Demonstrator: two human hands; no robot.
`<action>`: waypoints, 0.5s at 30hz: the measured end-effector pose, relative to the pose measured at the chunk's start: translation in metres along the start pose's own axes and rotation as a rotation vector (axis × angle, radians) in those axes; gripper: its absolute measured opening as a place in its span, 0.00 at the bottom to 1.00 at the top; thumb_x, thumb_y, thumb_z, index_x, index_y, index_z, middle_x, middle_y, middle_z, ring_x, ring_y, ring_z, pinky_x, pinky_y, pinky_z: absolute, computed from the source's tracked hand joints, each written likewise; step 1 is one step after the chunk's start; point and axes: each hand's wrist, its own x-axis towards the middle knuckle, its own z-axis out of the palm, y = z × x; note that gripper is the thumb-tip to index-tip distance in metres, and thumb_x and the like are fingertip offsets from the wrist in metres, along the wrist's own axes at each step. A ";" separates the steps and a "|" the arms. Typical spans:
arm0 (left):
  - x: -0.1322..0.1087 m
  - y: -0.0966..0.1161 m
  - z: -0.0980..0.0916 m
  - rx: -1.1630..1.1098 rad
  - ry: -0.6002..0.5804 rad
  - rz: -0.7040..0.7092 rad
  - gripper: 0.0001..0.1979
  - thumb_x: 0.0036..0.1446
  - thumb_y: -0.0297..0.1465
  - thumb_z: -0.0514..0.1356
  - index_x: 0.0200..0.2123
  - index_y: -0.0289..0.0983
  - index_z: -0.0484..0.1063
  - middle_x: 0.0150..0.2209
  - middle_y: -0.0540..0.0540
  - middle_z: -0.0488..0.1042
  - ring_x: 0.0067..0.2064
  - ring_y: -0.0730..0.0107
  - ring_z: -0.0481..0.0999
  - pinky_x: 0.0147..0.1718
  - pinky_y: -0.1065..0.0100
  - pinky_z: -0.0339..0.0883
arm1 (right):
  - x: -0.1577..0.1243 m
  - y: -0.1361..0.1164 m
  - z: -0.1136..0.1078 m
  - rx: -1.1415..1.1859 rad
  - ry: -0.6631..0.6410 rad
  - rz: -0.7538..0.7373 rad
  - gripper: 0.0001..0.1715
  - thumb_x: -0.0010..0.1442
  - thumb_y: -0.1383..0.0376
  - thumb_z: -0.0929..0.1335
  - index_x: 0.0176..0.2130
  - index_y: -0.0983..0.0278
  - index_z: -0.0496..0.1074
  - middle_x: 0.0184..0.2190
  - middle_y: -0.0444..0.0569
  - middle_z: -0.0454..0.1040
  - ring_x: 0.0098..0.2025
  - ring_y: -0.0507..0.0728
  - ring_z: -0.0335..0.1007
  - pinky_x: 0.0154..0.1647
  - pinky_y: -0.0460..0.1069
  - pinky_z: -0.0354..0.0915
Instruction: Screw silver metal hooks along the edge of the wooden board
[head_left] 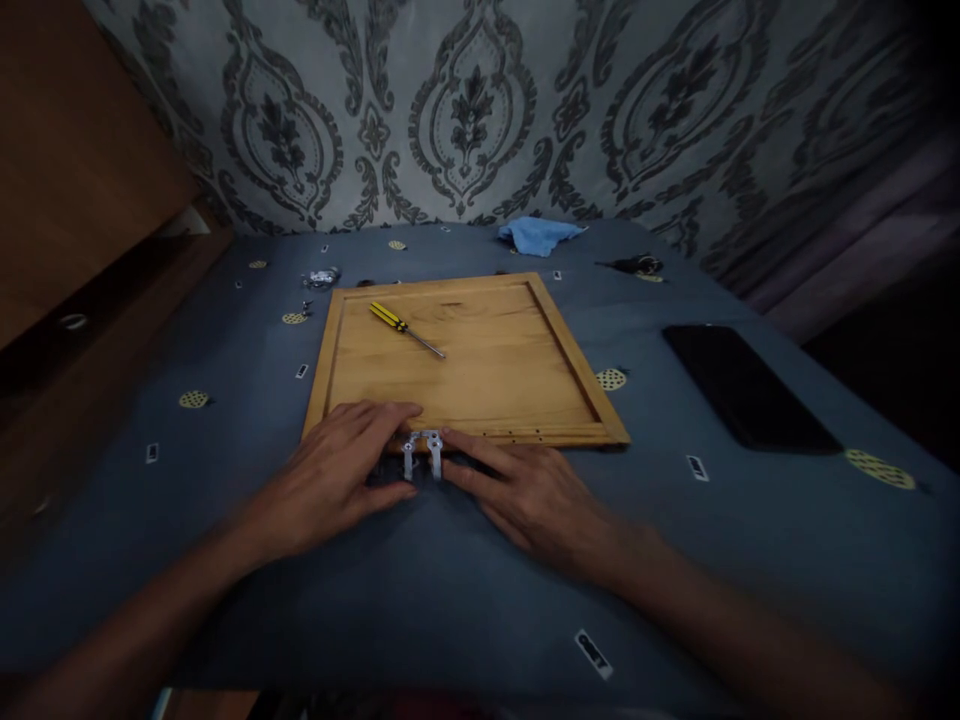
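Observation:
A framed wooden panel (480, 345) lies flat on the cloth-covered table. At its near edge sits a small silver metal hinge (424, 450), with two prongs pointing toward me. My left hand (334, 470) is at the hinge's left side, its fingers over the panel edge and its thumb below, closed around that side. From the right, my right hand (529, 490) presses its fingertips against the hinge. Small dark holes show along the near frame strip, right of the hinge. A yellow-and-black screwdriver (405, 328) rests on the panel, its shaft toward the near right.
A black phone-like slab (750, 390) lies on the right. Behind the panel are a blue cloth (540, 236) and a dark item (636, 264). Small shiny metal parts (321, 278) sit at back left. Wooden furniture (82, 170) borders the left, a patterned wall the back.

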 end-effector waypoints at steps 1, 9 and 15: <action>0.000 0.000 0.000 0.003 0.000 -0.004 0.27 0.64 0.36 0.65 0.63 0.43 0.61 0.55 0.42 0.77 0.57 0.53 0.76 0.56 0.51 0.72 | 0.000 0.000 0.000 0.006 0.000 -0.003 0.26 0.65 0.75 0.66 0.60 0.62 0.74 0.63 0.58 0.73 0.39 0.56 0.81 0.37 0.51 0.77; -0.001 0.002 -0.001 -0.029 -0.010 -0.023 0.29 0.63 0.37 0.67 0.63 0.43 0.62 0.55 0.41 0.77 0.57 0.53 0.77 0.55 0.51 0.72 | 0.000 0.000 0.001 0.011 -0.007 0.007 0.26 0.66 0.74 0.66 0.61 0.61 0.73 0.63 0.57 0.73 0.39 0.56 0.81 0.36 0.52 0.77; 0.015 -0.015 -0.029 -0.028 0.076 -0.098 0.19 0.71 0.42 0.57 0.60 0.42 0.65 0.54 0.43 0.78 0.55 0.60 0.79 0.53 0.59 0.74 | 0.000 -0.002 0.000 -0.001 -0.056 0.035 0.33 0.61 0.78 0.65 0.62 0.58 0.71 0.64 0.56 0.72 0.40 0.57 0.81 0.36 0.52 0.76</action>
